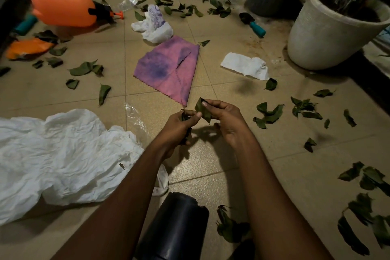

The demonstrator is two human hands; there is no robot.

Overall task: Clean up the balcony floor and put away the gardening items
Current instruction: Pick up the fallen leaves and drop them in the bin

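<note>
Balcony floor, tan tile, contents from left. Orange packet, flattened, far left. Orange sprayer jug, lying on its side, upper left. White plastic bag, large and crumpled, spread at lower left. Pink cloth, folded, blue-stained, centre, with a crumpled white wrapper just beyond it. Left hand, fingers curled round a clutch of leaves. Right hand, just beside it, pinching a single leaf between thumb and fingers, above the floor. Black pot, on its side, bottom centre. Teal-handled trowel, upper right of centre. White planter, tilted in view, right. Loose green leaves scattered across the tiles, densest at right.
</note>
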